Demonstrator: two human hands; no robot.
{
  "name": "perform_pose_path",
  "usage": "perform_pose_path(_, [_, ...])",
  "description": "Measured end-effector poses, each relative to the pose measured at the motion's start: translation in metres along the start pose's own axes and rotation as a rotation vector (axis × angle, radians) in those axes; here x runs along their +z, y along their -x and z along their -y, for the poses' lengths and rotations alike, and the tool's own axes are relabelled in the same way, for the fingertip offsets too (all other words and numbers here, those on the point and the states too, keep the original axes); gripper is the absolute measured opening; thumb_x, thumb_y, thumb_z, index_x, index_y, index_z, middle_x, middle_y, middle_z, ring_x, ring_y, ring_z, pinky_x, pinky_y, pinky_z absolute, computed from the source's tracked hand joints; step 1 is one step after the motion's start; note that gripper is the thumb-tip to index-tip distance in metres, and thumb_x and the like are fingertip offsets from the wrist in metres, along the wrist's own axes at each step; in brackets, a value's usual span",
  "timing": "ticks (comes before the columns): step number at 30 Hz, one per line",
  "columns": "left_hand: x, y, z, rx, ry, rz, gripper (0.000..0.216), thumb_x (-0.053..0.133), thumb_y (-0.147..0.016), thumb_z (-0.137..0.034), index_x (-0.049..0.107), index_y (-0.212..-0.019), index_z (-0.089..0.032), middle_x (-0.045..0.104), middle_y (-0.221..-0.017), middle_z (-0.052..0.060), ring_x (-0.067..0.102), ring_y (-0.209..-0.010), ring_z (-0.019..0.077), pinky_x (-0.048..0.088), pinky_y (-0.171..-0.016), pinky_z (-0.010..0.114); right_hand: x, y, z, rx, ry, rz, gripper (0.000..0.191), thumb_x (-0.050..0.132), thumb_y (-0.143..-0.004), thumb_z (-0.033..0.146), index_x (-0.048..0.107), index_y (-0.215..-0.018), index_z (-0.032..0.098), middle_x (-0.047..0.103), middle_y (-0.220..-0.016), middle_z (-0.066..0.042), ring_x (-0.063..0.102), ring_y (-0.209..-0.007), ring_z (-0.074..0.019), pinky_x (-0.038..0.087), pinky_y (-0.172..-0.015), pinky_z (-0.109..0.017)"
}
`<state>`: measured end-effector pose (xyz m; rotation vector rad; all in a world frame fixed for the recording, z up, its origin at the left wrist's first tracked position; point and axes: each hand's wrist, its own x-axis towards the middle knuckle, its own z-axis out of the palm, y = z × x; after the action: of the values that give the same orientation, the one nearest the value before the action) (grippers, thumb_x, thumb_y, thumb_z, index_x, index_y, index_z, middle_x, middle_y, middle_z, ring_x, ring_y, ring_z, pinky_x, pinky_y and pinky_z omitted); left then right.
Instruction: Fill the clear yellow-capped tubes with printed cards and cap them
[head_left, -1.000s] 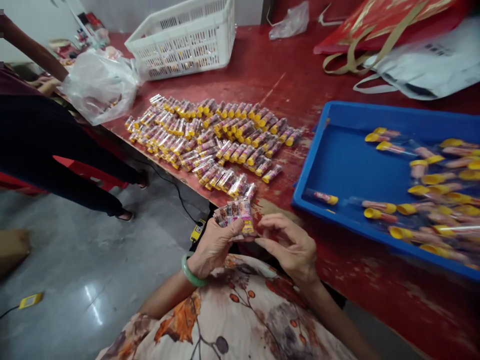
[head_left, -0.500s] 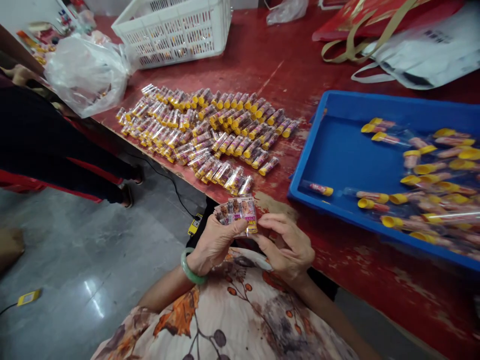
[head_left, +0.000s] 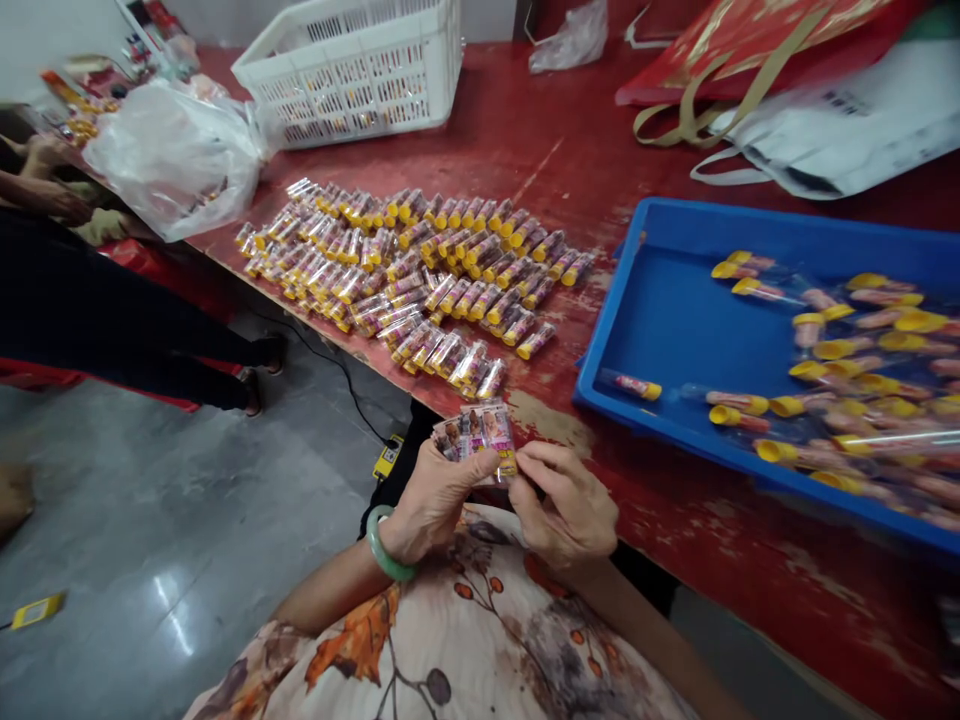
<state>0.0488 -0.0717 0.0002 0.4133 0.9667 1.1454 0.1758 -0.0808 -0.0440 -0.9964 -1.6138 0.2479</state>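
Watching remotely, I see a red tabletop (head_left: pixel 495 115) bearing a blue tray (head_left: pixel 656 315) and yellow-ended tubes (head_left: pixel 457 258); by its edge the left hand (head_left: pixel 439 490) pinches fanned picture cards (head_left: pixel 476 432), the right hand (head_left: pixel 566 502) at their corner, its grip unclear.

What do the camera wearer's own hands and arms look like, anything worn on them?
Both the left hand and right hand are ungloved, with bare forearms. A rounded pale-green bangle circles the left wrist; none shows on the right. The cream garment has a leaf-and-berry print.
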Motion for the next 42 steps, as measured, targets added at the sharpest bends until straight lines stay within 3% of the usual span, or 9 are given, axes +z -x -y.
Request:
perform_pose_path(4, [-0.003, -0.002, -0.002, 0.011, -0.003, -0.029, 0.037, 0.086, -0.059, -0.025, 0.069, -0.089, -0.014, 0.07, -0.081, 0.002, 0.063, -0.069, 0.0124, 0.052, -0.069, 0.025, -0.001, -0.005, -0.001, -0.02, -0.023, 0.021, 0.035, 0.059, -0.076, 0.005, 0.062, -0.106, 0.023, 0.066, -0.093, -0.008, 0.066, -0.081, -0.0191, 0.055, -0.063, -0.031])
perform_pose_path(6, [-0.007, -0.004, -0.004, 0.011, -0.019, -0.033, 0.038, 0.086, -0.058, -0.028, 0.069, -0.089, -0.013, 0.07, -0.08, 0.003, 0.063, -0.068, 0.0135, 0.053, -0.067, 0.026, -0.008, -0.015, -0.002, 0.017, -0.099, 0.143, 0.031, 0.061, -0.076, 0.007, 0.062, -0.104, 0.022, 0.065, -0.093, -0.007, 0.064, -0.075, -0.0165, 0.054, -0.062, -0.029])
perform_pose_path(10, [-0.02, -0.012, -0.006, 0.003, -0.143, 0.017, 0.042, 0.085, -0.059, -0.034, 0.069, -0.09, -0.01, 0.069, -0.075, 0.006, 0.062, -0.061, 0.0148, 0.053, -0.06, 0.027, -0.02, -0.038, -0.008, 0.371, -0.325, 0.391, 0.025, 0.063, -0.08, 0.024, 0.061, -0.105, 0.02, 0.065, -0.093, -0.006, 0.059, -0.065, -0.0132, 0.052, -0.058, -0.027])
perform_pose_path(13, [-0.026, -0.017, -0.006, -0.025, -0.205, 0.096, 0.044, 0.086, -0.057, -0.034, 0.071, -0.089, -0.009, 0.069, -0.071, 0.006, 0.06, -0.057, 0.0133, 0.052, -0.058, 0.026, -0.011, -0.052, -0.015, 0.628, -0.344, 0.365, 0.033, 0.067, -0.079, 0.035, 0.062, -0.107, 0.019, 0.067, -0.09, -0.006, 0.061, -0.069, -0.015, 0.052, -0.061, -0.027])
perform_pose_path(17, [-0.03, -0.027, -0.008, -0.024, -0.203, 0.156, 0.038, 0.087, -0.056, -0.031, 0.071, -0.082, -0.009, 0.067, -0.065, 0.003, 0.059, -0.055, 0.0115, 0.053, -0.057, 0.024, 0.014, -0.069, -0.019, 0.773, -0.327, 0.404, 0.033, 0.074, -0.07, 0.039, 0.067, -0.095, 0.017, 0.066, -0.078, -0.003, 0.06, -0.066, -0.0147, 0.05, -0.061, -0.027])
perform_pose_path(23, [-0.041, -0.046, -0.03, 0.021, -0.074, 0.064, 0.04, 0.08, -0.066, -0.039, 0.069, -0.093, -0.011, 0.071, -0.078, 0.006, 0.065, -0.062, 0.0148, 0.056, -0.057, 0.026, 0.042, -0.109, -0.019, 1.02, -0.542, 0.299, 0.032, 0.082, -0.057, 0.035, 0.067, -0.079, 0.017, 0.064, -0.067, 0.0, 0.055, -0.057, -0.0115, 0.045, -0.054, -0.024])
perform_pose_path(31, [-0.064, -0.07, -0.06, 0.025, 0.14, -0.08, 0.037, 0.082, -0.064, -0.038, 0.069, -0.081, -0.008, 0.07, -0.072, 0.006, 0.069, -0.063, 0.0145, 0.057, -0.058, 0.021, 0.098, -0.182, -0.06, 1.043, -0.74, 0.204, 0.024, 0.077, -0.052, 0.022, 0.063, -0.071, 0.017, 0.062, -0.069, 0.002, 0.054, -0.054, -0.0086, 0.045, -0.052, -0.023])
perform_pose_path(37, [-0.071, -0.083, -0.073, 0.188, 0.151, -0.225, 0.043, 0.081, -0.063, -0.046, 0.068, -0.08, -0.008, 0.07, -0.07, 0.006, 0.068, -0.062, 0.015, 0.056, -0.058, 0.023, 0.098, -0.186, -0.049, 1.113, -0.77, 0.33, 0.023, 0.076, -0.052, 0.02, 0.065, -0.072, 0.015, 0.059, -0.066, 0.003, 0.049, -0.049, -0.0057, 0.04, -0.046, -0.019])
perform_pose_path(42, [-0.067, -0.082, -0.072, 0.073, 0.166, 0.007, 0.041, 0.082, -0.065, -0.037, 0.068, -0.094, -0.012, 0.072, -0.084, 0.006, 0.068, -0.07, 0.0156, 0.058, -0.065, 0.027, 0.095, -0.161, -0.028, 1.147, -0.736, 0.491, 0.022, 0.075, -0.055, 0.025, 0.066, -0.073, 0.016, 0.06, -0.063, 0.002, 0.052, -0.05, -0.0089, 0.041, -0.048, -0.022])
